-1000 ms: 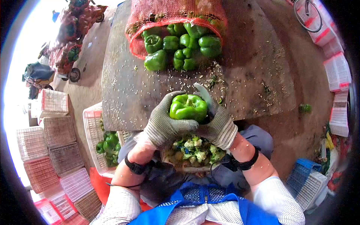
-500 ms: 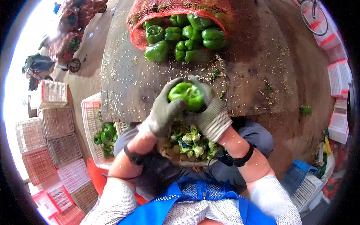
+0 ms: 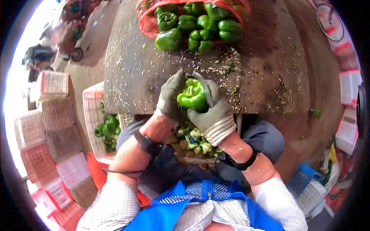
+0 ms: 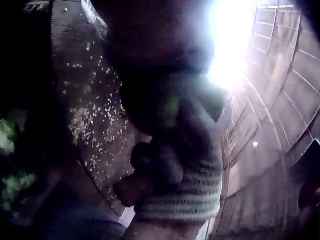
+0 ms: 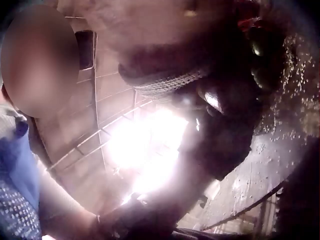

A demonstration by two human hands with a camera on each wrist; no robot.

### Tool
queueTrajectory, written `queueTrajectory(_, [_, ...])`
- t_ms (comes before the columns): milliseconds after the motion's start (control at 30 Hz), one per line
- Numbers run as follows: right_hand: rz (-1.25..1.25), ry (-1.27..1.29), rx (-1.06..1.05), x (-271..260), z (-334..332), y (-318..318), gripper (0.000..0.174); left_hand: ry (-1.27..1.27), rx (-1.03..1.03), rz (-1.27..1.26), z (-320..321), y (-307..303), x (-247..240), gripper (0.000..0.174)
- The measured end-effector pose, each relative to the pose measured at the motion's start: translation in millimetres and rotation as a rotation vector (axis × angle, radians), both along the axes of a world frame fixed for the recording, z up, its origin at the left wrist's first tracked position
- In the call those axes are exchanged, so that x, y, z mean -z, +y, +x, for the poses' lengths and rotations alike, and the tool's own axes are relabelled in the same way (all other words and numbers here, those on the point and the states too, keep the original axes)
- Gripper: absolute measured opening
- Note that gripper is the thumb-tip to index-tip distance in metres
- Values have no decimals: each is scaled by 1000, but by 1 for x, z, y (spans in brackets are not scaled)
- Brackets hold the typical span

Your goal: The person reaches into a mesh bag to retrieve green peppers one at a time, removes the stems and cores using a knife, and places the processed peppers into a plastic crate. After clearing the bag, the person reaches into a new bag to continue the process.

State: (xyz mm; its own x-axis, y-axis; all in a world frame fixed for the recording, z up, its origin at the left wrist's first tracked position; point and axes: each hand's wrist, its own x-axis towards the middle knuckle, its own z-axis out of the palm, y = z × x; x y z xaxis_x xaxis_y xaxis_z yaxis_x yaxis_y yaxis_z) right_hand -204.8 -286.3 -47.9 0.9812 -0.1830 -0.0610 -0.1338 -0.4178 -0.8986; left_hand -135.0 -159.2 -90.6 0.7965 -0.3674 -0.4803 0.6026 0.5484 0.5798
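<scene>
A green bell pepper (image 3: 192, 97) is held between both gloved hands over the table's near edge in the head view, its stem end turned upward. My left hand (image 3: 169, 96) grips its left side, fingers reaching round the far side. My right hand (image 3: 216, 118) holds a small knife (image 3: 204, 87), whose curved blade lies along the pepper's right side; the handle is hidden in the palm. The right thumb rests at the pepper's near side. In the dark left wrist view the left glove (image 4: 185, 195) shows its ribbed cuff. Deep shadow covers the right hand in the right wrist view.
A red net sack (image 3: 148, 23) spills several green peppers (image 3: 198, 29) onto the seed-strewn table (image 3: 131, 77). Between the knees, a tub holds pale pepper cores (image 3: 196, 140). A white crate (image 3: 90, 123) with peppers stands at left, beside stacked crates (image 3: 59, 115).
The pepper has been turned and tilted between the hands. The left thumb has left its near face, and the right thumb now lies there. The knife blade has come against the pepper's right side.
</scene>
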Motion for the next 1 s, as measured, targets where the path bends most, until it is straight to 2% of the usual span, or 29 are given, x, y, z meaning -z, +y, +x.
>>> queueTrajectory(33, [-16,-12,-13,-2,0,-1,64,55,6,-83,2,3,3,32])
queueTrajectory(67, [117,44,-36,-11,1,-2,80,-34,83,-2,7,7,15,31])
queueTrajectory(100, [48,-44,-83,-8,2,-5,88,1,92,-8,7,7,9,31])
queueTrajectory(200, [87,-80,-134,-6,6,-12,94,68,107,6,13,-3,-6,31])
queueTrajectory(300, [184,116,-196,-11,7,-25,93,65,139,-23,17,-7,0,31])
queueTrajectory(400, [331,177,-213,-2,0,-34,95,44,226,-198,18,-1,2,29])
queueTrajectory(467, [394,282,-225,-6,-2,-39,78,47,245,-317,16,5,-27,24])
queueTrajectory(533, [583,348,-186,-9,-5,-41,61,-36,179,-386,21,8,-19,26])
queueTrajectory(567, [727,340,-161,-7,-4,-40,57,-120,115,-436,24,9,-16,27])
queueTrajectory(600, [874,332,-133,-4,-4,-38,53,-119,114,-358,27,20,-31,30])
queueTrajectory(667, [1086,355,-8,-4,-7,-37,51,-168,35,-399,29,37,-56,32])
queueTrajectory(700, [1159,396,83,-3,-8,-38,52,-208,-8,-410,32,52,-62,33])
queueTrajectory(733, [1156,374,113,0,-9,-40,52,-164,-216,-320,36,72,-65,36])
queueTrajectory(767, [1153,352,143,3,-11,-43,52,-349,-202,-304,40,106,-70,37])
queueTrajectory(833, [1095,306,159,3,-13,-50,53,-440,-267,-231,35,181,-81,38])
queueTrajectory(900, [986,247,78,-5,-17,-54,54,-359,-519,221,7,262,-79,36])
queueTrajectory(933, [960,227,49,-8,-20,-54,55,-211,-726,340,-16,266,-101,35])
queueTrajectory(1000, [925,294,48,-8,-24,-54,57,-90,-697,533,-43,356,-59,38])
